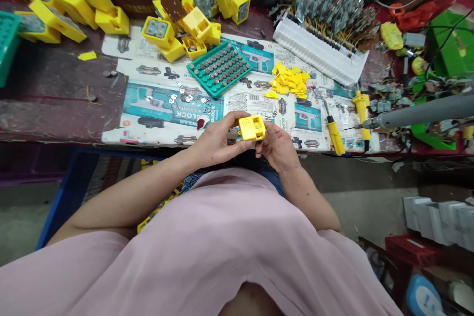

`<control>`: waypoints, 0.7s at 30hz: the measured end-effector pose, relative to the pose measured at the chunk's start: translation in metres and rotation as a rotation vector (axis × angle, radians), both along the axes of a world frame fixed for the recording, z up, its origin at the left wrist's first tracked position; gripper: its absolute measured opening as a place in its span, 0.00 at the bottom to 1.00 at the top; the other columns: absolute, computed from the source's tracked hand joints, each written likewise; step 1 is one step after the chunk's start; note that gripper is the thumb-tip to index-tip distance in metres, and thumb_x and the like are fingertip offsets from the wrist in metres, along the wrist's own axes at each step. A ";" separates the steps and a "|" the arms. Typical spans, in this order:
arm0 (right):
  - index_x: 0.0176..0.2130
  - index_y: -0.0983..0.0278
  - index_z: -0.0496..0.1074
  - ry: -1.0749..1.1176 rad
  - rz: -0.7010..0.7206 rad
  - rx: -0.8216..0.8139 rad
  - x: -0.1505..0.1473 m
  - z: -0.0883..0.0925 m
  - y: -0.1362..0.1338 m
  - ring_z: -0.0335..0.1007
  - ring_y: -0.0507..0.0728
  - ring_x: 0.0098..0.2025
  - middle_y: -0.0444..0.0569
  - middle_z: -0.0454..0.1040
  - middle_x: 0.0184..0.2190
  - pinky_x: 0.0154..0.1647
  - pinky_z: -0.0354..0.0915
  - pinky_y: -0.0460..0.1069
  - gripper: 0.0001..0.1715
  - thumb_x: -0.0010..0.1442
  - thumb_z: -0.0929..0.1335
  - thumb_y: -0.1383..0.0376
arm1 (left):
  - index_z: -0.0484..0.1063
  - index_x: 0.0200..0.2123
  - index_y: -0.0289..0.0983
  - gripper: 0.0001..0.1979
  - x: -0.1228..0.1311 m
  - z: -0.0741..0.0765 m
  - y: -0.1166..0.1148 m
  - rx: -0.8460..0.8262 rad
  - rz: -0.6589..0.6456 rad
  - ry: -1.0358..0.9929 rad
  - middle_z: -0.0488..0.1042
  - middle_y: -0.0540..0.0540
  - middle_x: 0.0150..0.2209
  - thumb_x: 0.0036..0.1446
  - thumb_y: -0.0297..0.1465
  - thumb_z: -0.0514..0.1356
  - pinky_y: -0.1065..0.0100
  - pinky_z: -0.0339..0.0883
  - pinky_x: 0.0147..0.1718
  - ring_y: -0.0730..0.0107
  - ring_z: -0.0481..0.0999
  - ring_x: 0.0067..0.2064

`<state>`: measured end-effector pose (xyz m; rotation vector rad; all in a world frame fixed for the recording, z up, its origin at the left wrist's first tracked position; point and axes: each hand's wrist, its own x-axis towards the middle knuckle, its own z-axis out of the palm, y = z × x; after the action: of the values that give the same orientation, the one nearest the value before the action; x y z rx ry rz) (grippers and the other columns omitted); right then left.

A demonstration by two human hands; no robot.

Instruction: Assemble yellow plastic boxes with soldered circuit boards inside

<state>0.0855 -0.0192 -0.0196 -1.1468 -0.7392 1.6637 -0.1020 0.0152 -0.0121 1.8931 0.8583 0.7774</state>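
Observation:
A small yellow plastic case [251, 128] with a speaker-hole pattern and an open compartment is held just off the table's front edge. My left hand [218, 140] grips it from the left, thumb below and fingers along the top. At its right side, the fingers of my right hand [279, 148] are pinched on the edge; whether a small part sits between them is hidden. Beyond my hands, a green tray [200, 79] holds rows of round metal pieces. A pile of small yellow plastic pieces [289, 80] lies to its right, and shiny metal bits [181, 93] are scattered to its left.
More yellow cases [159, 32] are heaped at the back. A white foam holder [314, 49] bears many wired grey parts. On the right are a yellow-handled screwdriver [335, 136], another yellow-handled tool [362, 108] and a grey pen-shaped tool [418, 111]. A blue crate [61, 202] stands below left.

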 end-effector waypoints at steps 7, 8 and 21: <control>0.40 0.62 0.72 0.022 0.005 -0.007 0.001 0.002 -0.002 0.70 0.46 0.20 0.36 0.72 0.23 0.17 0.68 0.41 0.37 0.47 0.73 0.35 | 0.66 0.53 0.37 0.30 0.007 0.000 0.005 -0.484 0.139 -0.304 0.75 0.41 0.53 0.53 0.49 0.65 0.61 0.71 0.53 0.57 0.75 0.55; 0.41 0.62 0.72 0.022 0.015 -0.007 0.001 0.003 -0.003 0.71 0.46 0.21 0.36 0.71 0.23 0.18 0.69 0.41 0.36 0.48 0.73 0.37 | 0.67 0.52 0.37 0.29 0.008 0.001 0.007 -0.624 0.182 -0.380 0.76 0.42 0.53 0.55 0.50 0.63 0.60 0.72 0.52 0.56 0.75 0.56; 0.38 0.59 0.71 0.033 0.001 -0.001 0.002 0.010 -0.011 0.72 0.47 0.20 0.34 0.75 0.21 0.21 0.72 0.41 0.26 0.43 0.81 0.56 | 0.70 0.55 0.31 0.22 0.018 0.029 0.018 -1.398 0.405 -0.825 0.81 0.38 0.41 0.68 0.39 0.48 0.58 0.74 0.50 0.60 0.82 0.43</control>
<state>0.0876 -0.0298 -0.0099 -1.1174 -0.7183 1.6805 -0.0842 0.0336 0.0170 0.1242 0.8467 0.7501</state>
